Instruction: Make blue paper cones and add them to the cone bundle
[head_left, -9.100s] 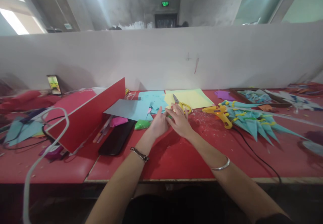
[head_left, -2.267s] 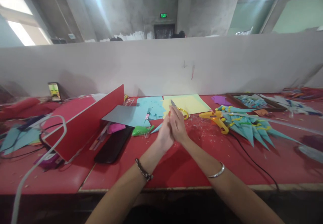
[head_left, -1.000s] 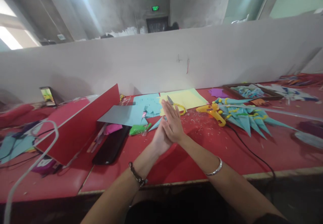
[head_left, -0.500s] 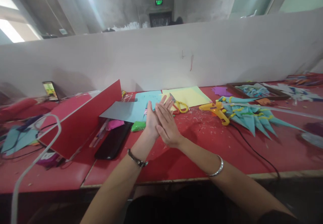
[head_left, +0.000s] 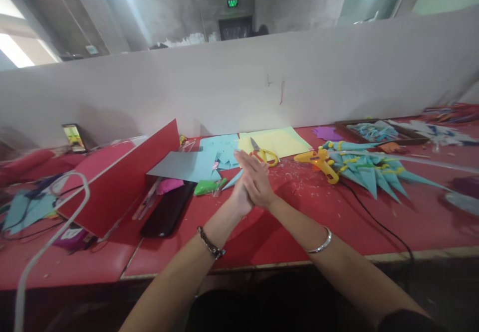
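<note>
Pressing left hand [head_left: 240, 201] against right hand [head_left: 257, 183], palm to palm; cannot tell whether gripping anything hidden between. Judged a pressing or rolling step, probably calling next for parting palms gently. Outward from there: green packet [head_left: 205, 187] at nine o'clock, light-blue pointed piece [head_left: 232, 179] at ten, scissors [head_left: 261, 150] at one, yellow paper [head_left: 288, 140] beyond.
</note>
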A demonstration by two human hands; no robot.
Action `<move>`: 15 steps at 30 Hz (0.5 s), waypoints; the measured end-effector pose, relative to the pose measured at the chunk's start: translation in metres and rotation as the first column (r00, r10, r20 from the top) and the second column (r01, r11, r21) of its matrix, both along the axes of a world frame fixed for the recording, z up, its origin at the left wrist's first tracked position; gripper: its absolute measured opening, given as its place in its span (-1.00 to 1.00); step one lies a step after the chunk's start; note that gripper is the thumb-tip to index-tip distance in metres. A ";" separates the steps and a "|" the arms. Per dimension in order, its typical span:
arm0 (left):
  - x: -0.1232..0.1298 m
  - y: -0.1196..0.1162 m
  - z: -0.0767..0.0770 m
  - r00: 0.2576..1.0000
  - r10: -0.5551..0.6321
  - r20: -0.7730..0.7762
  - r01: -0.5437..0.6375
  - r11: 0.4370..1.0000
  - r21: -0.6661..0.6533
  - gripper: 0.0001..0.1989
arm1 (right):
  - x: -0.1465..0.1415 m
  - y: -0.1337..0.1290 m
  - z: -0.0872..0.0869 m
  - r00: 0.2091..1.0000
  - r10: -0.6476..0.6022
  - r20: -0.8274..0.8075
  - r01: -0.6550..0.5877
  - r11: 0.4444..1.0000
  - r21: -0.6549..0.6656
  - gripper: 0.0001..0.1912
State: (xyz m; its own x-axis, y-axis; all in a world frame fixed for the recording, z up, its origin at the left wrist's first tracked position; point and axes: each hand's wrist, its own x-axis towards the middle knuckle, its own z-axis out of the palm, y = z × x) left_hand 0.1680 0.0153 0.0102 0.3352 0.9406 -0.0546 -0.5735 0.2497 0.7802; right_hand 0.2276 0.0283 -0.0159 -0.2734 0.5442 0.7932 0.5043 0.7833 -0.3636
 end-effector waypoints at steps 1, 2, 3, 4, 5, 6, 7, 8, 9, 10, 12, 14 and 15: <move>-0.006 -0.001 0.006 1.000 -0.017 -0.024 0.016 0.998 -0.054 -0.64 | 0.001 0.003 -0.001 0.999 -0.030 -0.015 0.030 0.999 -0.020 -0.50; -0.011 -0.001 0.011 0.999 -0.021 -0.049 0.016 0.995 -0.102 -0.64 | 0.002 0.006 -0.003 0.998 -0.060 -0.023 0.059 0.998 -0.038 -0.50; -0.014 -0.001 0.016 0.996 -0.062 -0.060 0.052 0.987 -0.153 -0.62 | 0.003 0.009 -0.004 0.996 -0.082 -0.023 0.081 0.996 -0.048 -0.51; -0.017 -0.001 0.020 0.993 -0.100 -0.056 0.088 0.978 -0.189 -0.56 | 0.003 0.012 -0.005 0.995 -0.099 -0.019 0.098 0.994 -0.054 -0.51; -0.020 0.000 0.024 0.991 -0.129 -0.042 0.118 0.970 -0.211 -0.51 | 0.003 0.014 -0.006 0.994 -0.111 -0.013 0.110 0.992 -0.056 -0.51; -0.021 0.001 0.027 0.988 -0.156 -0.018 0.148 0.964 -0.223 -0.45 | 0.003 0.015 -0.007 0.993 -0.118 -0.005 0.118 0.991 -0.055 -0.52; -0.023 0.002 0.029 0.986 -0.169 0.012 0.167 0.960 -0.223 -0.40 | 0.002 0.015 -0.008 0.992 -0.124 0.002 0.124 0.991 -0.053 -0.52; -0.025 0.003 0.032 0.985 -0.170 0.045 0.175 0.960 -0.216 -0.37 | 0.001 0.015 -0.009 0.992 -0.126 0.012 0.127 0.991 -0.049 -0.51; -0.026 0.005 0.034 0.984 -0.160 0.075 0.172 0.964 -0.203 -0.34 | -0.001 0.015 -0.009 0.992 -0.125 0.022 0.126 0.991 -0.041 -0.51; -0.028 0.006 0.036 0.985 -0.136 0.101 0.153 0.971 -0.184 -0.33 | -0.002 0.014 -0.009 0.992 -0.118 0.035 0.119 0.993 -0.028 -0.50; -0.031 0.008 0.040 0.990 -0.060 0.128 0.077 0.987 -0.139 -0.31 | -0.006 0.011 -0.009 0.994 -0.089 0.060 0.089 0.996 0.016 -0.48; -0.034 0.011 0.045 0.991 0.019 0.134 -0.007 0.996 -0.088 -0.31 | -0.009 0.008 -0.008 0.994 -0.062 0.088 0.057 0.997 0.056 -0.47; -0.035 0.012 0.046 0.990 0.040 0.139 -0.032 0.998 -0.063 -0.32 | -0.010 0.006 -0.007 0.993 -0.056 0.102 0.049 0.996 0.067 -0.46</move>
State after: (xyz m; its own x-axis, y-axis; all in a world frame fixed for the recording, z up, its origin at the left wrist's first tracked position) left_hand 0.1334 0.0271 0.0560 0.3095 0.9485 -0.0667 -0.6854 0.2712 0.6758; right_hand 0.2176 0.0347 -0.0233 -0.3285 0.5085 0.7960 0.5780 0.7747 -0.2564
